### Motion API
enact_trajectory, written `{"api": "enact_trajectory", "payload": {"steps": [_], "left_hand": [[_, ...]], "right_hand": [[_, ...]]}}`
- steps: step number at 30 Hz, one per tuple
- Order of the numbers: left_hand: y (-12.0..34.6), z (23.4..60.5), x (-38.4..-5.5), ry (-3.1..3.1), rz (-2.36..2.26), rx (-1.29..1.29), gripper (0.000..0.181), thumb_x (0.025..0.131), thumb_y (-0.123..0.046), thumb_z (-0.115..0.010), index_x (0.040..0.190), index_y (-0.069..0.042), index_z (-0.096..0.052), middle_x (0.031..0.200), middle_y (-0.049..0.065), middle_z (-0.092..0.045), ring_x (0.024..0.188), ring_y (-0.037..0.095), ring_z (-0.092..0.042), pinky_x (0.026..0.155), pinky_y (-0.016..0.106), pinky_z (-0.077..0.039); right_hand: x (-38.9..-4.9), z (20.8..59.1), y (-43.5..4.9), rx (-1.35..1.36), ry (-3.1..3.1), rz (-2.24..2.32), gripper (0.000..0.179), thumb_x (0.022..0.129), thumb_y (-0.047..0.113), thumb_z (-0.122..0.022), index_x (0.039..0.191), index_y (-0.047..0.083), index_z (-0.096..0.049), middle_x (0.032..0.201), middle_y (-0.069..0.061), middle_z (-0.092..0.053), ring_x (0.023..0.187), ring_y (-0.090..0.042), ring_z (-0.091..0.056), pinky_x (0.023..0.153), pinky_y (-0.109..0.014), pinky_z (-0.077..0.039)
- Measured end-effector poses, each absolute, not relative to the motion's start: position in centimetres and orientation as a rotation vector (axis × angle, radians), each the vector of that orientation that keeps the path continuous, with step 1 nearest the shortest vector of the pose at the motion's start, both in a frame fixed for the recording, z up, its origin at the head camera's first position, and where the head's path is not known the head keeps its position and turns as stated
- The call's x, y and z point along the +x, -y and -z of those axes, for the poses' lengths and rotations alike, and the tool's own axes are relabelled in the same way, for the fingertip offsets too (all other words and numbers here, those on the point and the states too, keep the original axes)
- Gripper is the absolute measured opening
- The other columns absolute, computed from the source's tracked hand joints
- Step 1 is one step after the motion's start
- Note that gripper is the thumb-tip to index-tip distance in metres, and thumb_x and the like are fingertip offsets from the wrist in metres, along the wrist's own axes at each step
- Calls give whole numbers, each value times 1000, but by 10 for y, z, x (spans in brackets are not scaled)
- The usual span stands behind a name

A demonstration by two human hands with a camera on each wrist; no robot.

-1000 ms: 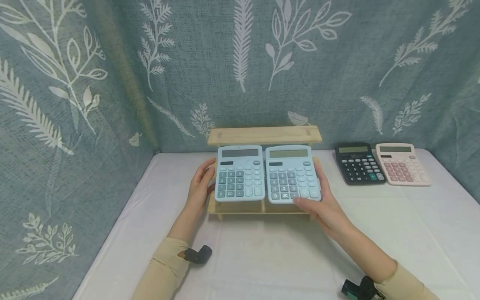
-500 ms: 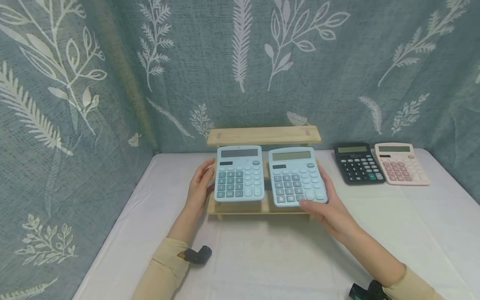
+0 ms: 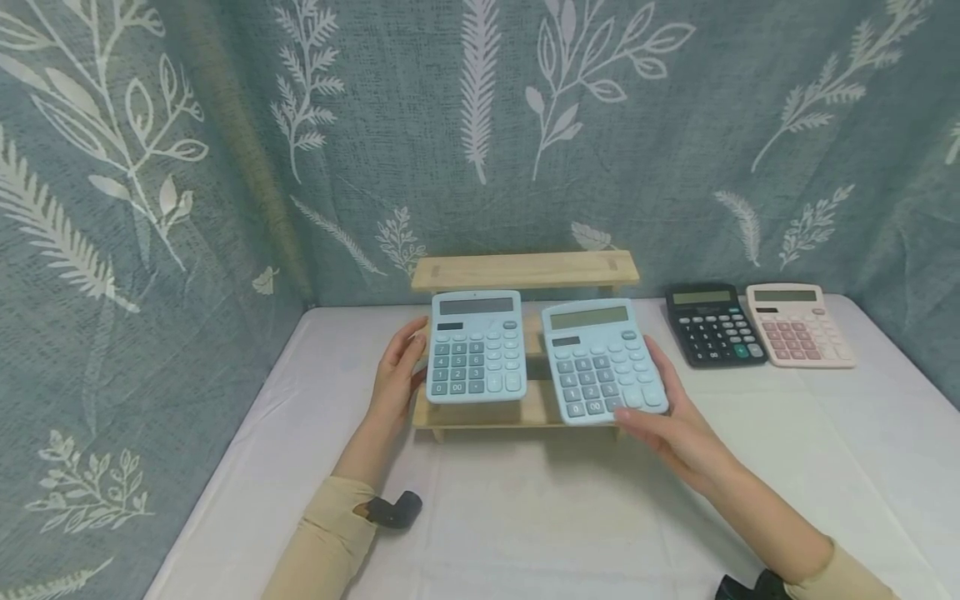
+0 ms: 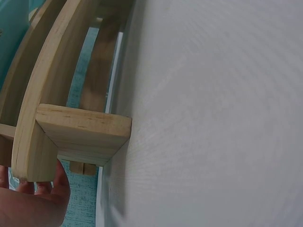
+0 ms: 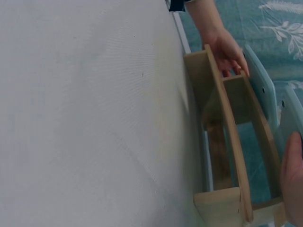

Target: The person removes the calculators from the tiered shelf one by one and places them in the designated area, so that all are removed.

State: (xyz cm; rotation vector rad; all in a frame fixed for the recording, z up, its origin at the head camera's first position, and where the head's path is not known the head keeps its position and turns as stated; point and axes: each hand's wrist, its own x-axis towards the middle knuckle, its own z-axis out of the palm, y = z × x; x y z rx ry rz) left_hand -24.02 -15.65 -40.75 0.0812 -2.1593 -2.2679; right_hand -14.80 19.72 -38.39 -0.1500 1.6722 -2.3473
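Note:
My right hand holds a light blue calculator by its lower right corner, thumb over the front edge and the other fingers mostly hidden. That calculator leans a little counter-clockwise and overlaps the right part of a wooden stand. A second light blue calculator rests upright on the stand's left part. Beside it, my left hand grips the stand's left end. In the left wrist view, the fingers curl round the wood. From the right wrist view, the left hand shows at the stand's far end.
To the right on the white tablecloth, a black calculator and a pink and white calculator lie side by side. A blue-green curtain with white leaf prints hangs behind and on the left.
My right hand has drawn its calculator rightward and toward me, tilting it and widening the gap to the left calculator. The left hand keeps its grip in place.

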Motion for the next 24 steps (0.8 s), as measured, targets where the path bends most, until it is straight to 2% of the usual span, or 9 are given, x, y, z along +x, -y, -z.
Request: {"api": "enact_trajectory", "payload": {"steps": [7,16,24], "left_hand": [[156,406,-241,2147,2294,123,44,103,-37,-48,145,-25,-45,142,-1,-46,123,15,-44,102,38,-42],[154,397,-237,2152,2316,139,44,104,-32,-47,146,-21,-43,144,2,-45,125,17,-44,104,39,-40],[157,406,-241,2152,2301,129,45,103,-36,-47,146,-24,-43,144,1,-45,124,15,-44,103,38,-41]], "right_hand": [[-143,386,-206,-164,-1660,2347,102,89,-11,-59,156,36,3,155,-7,-22,117,-15,-58,96,-32,-49],[-132,388,-225,-238,-1571,2397,100,90,-14,-54,156,36,1,139,7,-48,115,-17,-60,91,-30,-52],[-126,389,-243,-244,-1495,2463,98,91,-17,-51,156,37,0,136,10,-52,114,-16,-61,92,-29,-51]]}}
